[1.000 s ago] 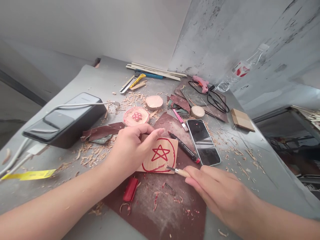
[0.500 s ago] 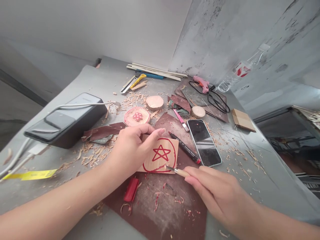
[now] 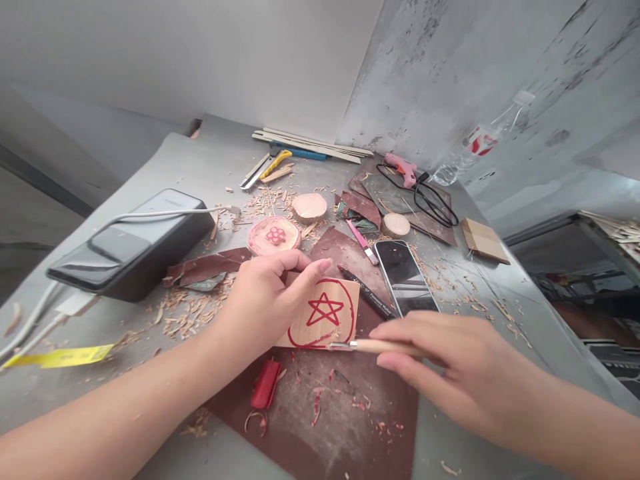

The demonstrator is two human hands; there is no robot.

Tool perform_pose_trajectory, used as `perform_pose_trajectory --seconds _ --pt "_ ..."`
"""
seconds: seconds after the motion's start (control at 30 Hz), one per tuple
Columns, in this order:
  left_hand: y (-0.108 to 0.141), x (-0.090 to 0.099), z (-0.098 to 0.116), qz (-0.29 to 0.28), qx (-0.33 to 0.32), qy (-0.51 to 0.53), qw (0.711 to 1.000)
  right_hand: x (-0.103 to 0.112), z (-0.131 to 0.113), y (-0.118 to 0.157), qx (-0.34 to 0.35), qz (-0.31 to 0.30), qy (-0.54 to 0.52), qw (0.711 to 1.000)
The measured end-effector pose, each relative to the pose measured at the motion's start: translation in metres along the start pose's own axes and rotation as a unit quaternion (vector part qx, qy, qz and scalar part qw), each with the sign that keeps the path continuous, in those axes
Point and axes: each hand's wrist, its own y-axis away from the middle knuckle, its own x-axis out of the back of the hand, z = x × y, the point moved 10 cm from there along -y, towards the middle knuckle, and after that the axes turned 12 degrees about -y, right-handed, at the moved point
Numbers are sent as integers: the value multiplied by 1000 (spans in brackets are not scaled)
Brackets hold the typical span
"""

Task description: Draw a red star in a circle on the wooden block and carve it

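A small light wooden board (image 3: 345,293), marked with a red circle and a red star, lies over a brown sheet (image 3: 350,427). My left hand (image 3: 273,293) grips the board at its left side, thumb across the upper edge. My right hand (image 3: 445,367) holds a wood carving tool (image 3: 385,346) by its pale handle, its metal tip at the board's lower edge on the red circle line. Part of that line looks cut, with a pale curl beside it. A black marker (image 3: 367,293) lies just behind the board, partly hidden.
A phone (image 3: 405,273) lies by my right hand. Behind are round wood slices (image 3: 309,207), a pink knife (image 3: 362,241), a yellow cutter (image 3: 275,165) and a pink glue gun (image 3: 401,169). A power bank (image 3: 150,260) stands left; a red cap-like piece (image 3: 266,383) lies in front.
My right hand has swung the carving tool flatter and its tip has moved slightly down to the board's lower edge. The hand now covers the phone's lower end. My left hand stays put.
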Motion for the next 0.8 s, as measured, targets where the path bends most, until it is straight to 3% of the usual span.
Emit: perform_pose_trajectory --seconds 0.1,0.2,0.3,0.4,0.5,0.57,0.67,0.8 --pt "0 -1 0 -3 -6 3 1000 17 16 -7 -131 8 -93 987" --pt "0 -1 0 -6 -11 7 1000 23 21 -15 -166 23 -213 963" --pt "0 0 0 -13 -13 10 1000 23 21 -29 -136 54 -290 946" --pt "0 0 1 -21 -15 12 1000 31 19 -43 -75 132 -310 938" --pt "1 1 2 -26 -14 16 999 37 9 -53 9 201 -391 898" --pt "1 3 1 -19 -11 18 1000 32 1 -62 40 198 -464 862" --pt "1 9 -1 0 -8 15 1000 16 -7 -77 35 160 -550 819" --pt "-2 14 -2 18 -8 4 1000 0 -8 -97 29 154 -606 780"
